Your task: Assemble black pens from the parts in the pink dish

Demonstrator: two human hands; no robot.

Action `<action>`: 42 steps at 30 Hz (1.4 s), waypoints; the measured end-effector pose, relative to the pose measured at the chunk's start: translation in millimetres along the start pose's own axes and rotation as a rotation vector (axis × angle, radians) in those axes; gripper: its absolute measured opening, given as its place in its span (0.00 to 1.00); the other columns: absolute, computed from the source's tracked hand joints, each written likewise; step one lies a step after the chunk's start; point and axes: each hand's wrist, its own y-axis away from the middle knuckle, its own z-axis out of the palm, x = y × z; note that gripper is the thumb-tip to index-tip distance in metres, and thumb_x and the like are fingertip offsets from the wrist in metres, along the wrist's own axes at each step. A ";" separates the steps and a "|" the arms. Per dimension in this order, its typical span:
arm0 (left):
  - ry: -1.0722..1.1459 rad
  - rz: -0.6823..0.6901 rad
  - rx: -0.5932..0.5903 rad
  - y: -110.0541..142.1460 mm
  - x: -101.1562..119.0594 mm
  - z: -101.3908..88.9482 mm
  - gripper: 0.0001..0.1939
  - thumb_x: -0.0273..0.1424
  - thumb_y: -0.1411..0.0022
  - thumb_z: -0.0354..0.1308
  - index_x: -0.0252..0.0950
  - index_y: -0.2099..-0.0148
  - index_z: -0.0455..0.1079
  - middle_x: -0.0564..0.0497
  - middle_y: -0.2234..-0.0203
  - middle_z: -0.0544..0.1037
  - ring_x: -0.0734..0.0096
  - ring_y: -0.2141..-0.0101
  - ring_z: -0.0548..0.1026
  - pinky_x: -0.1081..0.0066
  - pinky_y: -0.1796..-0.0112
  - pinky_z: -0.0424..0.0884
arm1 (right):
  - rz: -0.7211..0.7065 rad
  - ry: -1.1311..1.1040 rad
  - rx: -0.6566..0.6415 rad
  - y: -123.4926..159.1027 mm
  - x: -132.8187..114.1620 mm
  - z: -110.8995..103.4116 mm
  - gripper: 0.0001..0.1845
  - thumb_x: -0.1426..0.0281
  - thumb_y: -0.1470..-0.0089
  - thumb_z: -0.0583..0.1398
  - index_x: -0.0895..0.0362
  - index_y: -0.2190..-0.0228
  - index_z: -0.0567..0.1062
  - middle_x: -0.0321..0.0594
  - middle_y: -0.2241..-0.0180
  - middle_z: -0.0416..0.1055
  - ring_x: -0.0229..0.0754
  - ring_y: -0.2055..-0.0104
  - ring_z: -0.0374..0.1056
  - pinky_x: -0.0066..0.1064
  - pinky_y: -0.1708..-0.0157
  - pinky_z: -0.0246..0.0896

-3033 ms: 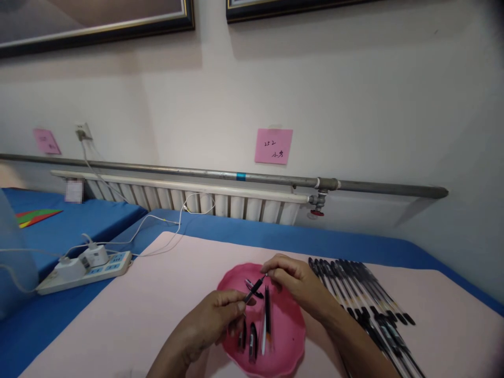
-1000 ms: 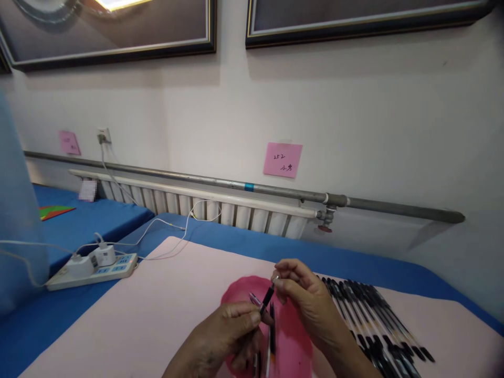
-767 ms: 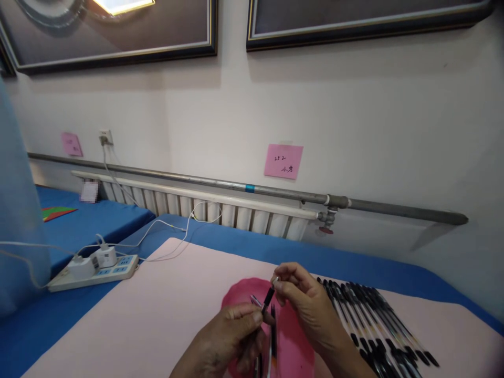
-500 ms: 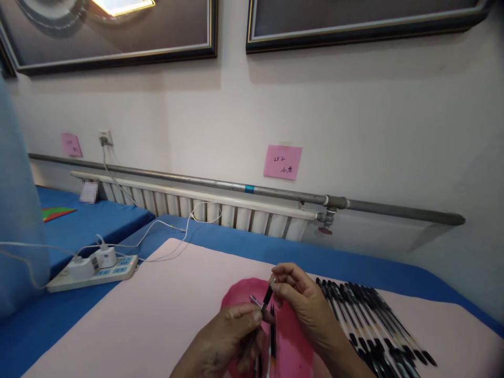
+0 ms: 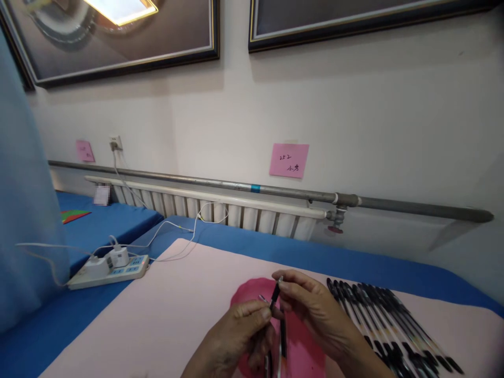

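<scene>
My left hand (image 5: 246, 328) is closed around the lower part of a pen (image 5: 275, 295) with a black grip, over a pink plastic basin (image 5: 252, 286). The fingers of my right hand (image 5: 315, 310) pinch the pen's upper end, near its clear tip. More pen parts lie in the basin below, partly hidden by my hands. To the right of my right hand, several capped pens (image 5: 372, 310) with clear barrels lie in a row on the pink sheet (image 5: 157, 310). A second group of black-ended pens (image 5: 397, 357) overlaps them at the lower edge.
A white power strip (image 5: 132, 269) with plugged-in chargers and loose white cables rests on the blue tabletop (image 5: 35, 344) at left. Behind the table run a radiator (image 5: 244, 218) and a grey pipe (image 5: 413, 206). A blue curtain (image 5: 27, 210) hangs at far left.
The whole view has shifted, so things appear slightly farther right. Both hands keep hold of the pen in nearly the same pose.
</scene>
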 end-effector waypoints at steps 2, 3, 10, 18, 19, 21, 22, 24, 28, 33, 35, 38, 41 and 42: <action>-0.022 0.006 -0.001 0.8 1.8 0.9 0.20 0.41 0.45 0.55 0.30 0.58 0.69 0.57 0.86 0.67 0.83 0.89 0.60 0.79 0.86 0.50 | -0.005 0.004 -0.012 -0.9 2.3 -0.3 0.12 0.66 0.62 0.68 0.59 0.74 0.76 0.32 0.80 0.66 0.31 0.80 0.56 0.26 0.77 0.54; -0.032 0.009 -0.002 0.7 1.9 1.5 0.20 0.41 0.45 0.55 0.30 0.58 0.69 0.57 0.86 0.67 0.83 0.89 0.60 0.79 0.86 0.50 | -0.015 0.022 -0.006 -1.9 4.2 -1.1 0.11 0.65 0.62 0.68 0.59 0.76 0.75 0.32 0.81 0.65 0.31 0.81 0.56 0.26 0.78 0.54; -0.022 -0.004 0.050 -6.7 -5.3 4.7 0.18 0.43 0.45 0.54 0.31 0.63 0.67 0.57 0.86 0.67 0.83 0.90 0.59 0.79 0.88 0.49 | -0.057 0.059 0.107 -4.0 12.5 0.3 0.13 0.63 0.60 0.67 0.58 0.73 0.75 0.34 0.76 0.69 0.32 0.79 0.59 0.26 0.77 0.57; -0.108 0.041 0.170 -7.0 0.8 0.9 0.18 0.44 0.46 0.55 0.32 0.72 0.65 0.56 0.86 0.65 0.83 0.89 0.58 0.77 0.86 0.50 | 0.015 -0.067 0.018 2.4 0.3 8.2 0.20 0.57 0.59 0.66 0.57 0.66 0.79 0.46 0.61 0.75 0.47 0.55 0.65 0.34 0.61 0.62; -0.110 0.041 0.195 -7.7 1.2 -0.2 0.19 0.45 0.47 0.55 0.31 0.71 0.66 0.56 0.86 0.65 0.83 0.88 0.58 0.77 0.85 0.50 | 0.014 -0.061 0.026 2.1 0.6 7.4 0.19 0.58 0.59 0.66 0.57 0.66 0.79 0.45 0.60 0.75 0.48 0.53 0.64 0.34 0.59 0.61; -0.112 0.043 0.262 -8.7 2.3 -2.1 0.20 0.46 0.48 0.56 0.30 0.68 0.67 0.56 0.86 0.66 0.82 0.87 0.59 0.77 0.85 0.51 | 0.025 -0.055 0.045 1.7 1.9 6.0 0.18 0.59 0.60 0.66 0.56 0.67 0.80 0.45 0.60 0.75 0.49 0.50 0.63 0.35 0.56 0.60; -0.112 0.046 0.294 -8.7 3.1 -2.5 0.21 0.46 0.49 0.57 0.30 0.66 0.68 0.56 0.86 0.66 0.81 0.87 0.59 0.77 0.85 0.51 | 0.027 -0.052 0.064 1.7 2.3 5.6 0.18 0.59 0.60 0.66 0.56 0.67 0.80 0.44 0.59 0.75 0.49 0.50 0.62 0.35 0.56 0.60; -0.096 0.045 0.310 -7.6 4.5 -1.9 0.23 0.46 0.50 0.57 0.29 0.63 0.69 0.56 0.85 0.66 0.81 0.87 0.59 0.77 0.85 0.51 | 0.015 -0.047 0.119 2.1 2.4 5.7 0.20 0.57 0.62 0.67 0.55 0.67 0.80 0.43 0.56 0.74 0.49 0.49 0.62 0.34 0.56 0.60; -0.021 0.008 0.170 -5.0 2.1 2.7 0.21 0.45 0.50 0.57 0.30 0.65 0.68 0.55 0.85 0.67 0.82 0.89 0.59 0.77 0.86 0.50 | 0.006 -0.040 0.148 3.4 0.5 8.1 0.20 0.56 0.63 0.67 0.54 0.67 0.80 0.43 0.54 0.72 0.48 0.52 0.64 0.32 0.62 0.63; -0.026 0.035 0.217 -7.1 0.5 0.9 0.21 0.46 0.50 0.58 0.30 0.68 0.68 0.56 0.86 0.66 0.83 0.90 0.58 0.77 0.87 0.48 | 0.070 -0.108 0.047 3.0 -2.6 8.4 0.19 0.59 0.63 0.67 0.57 0.68 0.80 0.45 0.61 0.75 0.49 0.55 0.66 0.33 0.61 0.64; -0.030 0.056 0.267 -6.9 4.0 -0.2 0.21 0.45 0.50 0.59 0.30 0.65 0.69 0.56 0.86 0.67 0.83 0.89 0.59 0.78 0.87 0.48 | 0.083 -0.115 0.080 1.9 -2.7 6.9 0.19 0.60 0.66 0.69 0.57 0.69 0.81 0.45 0.61 0.76 0.50 0.52 0.65 0.34 0.56 0.63; -0.004 0.049 0.213 -5.5 6.9 1.8 0.20 0.43 0.49 0.58 0.29 0.66 0.69 0.55 0.86 0.68 0.83 0.89 0.59 0.78 0.87 0.51 | 0.087 -0.103 0.151 -0.2 0.0 4.6 0.20 0.60 0.69 0.69 0.54 0.69 0.81 0.43 0.61 0.76 0.51 0.51 0.64 0.35 0.56 0.63; 0.055 0.036 0.123 -5.3 3.5 5.2 0.18 0.43 0.49 0.57 0.29 0.70 0.69 0.54 0.87 0.68 0.83 0.90 0.59 0.78 0.87 0.51 | 0.086 -0.075 0.113 -1.4 3.0 4.5 0.19 0.59 0.66 0.68 0.55 0.69 0.81 0.44 0.64 0.76 0.50 0.57 0.68 0.37 0.59 0.64; 0.073 0.035 0.107 -5.5 1.9 5.9 0.18 0.43 0.49 0.58 0.30 0.70 0.69 0.54 0.87 0.68 0.83 0.90 0.59 0.78 0.87 0.51 | 0.082 -0.061 0.096 -1.4 3.4 4.7 0.20 0.59 0.66 0.68 0.56 0.68 0.81 0.44 0.66 0.76 0.49 0.60 0.68 0.36 0.60 0.65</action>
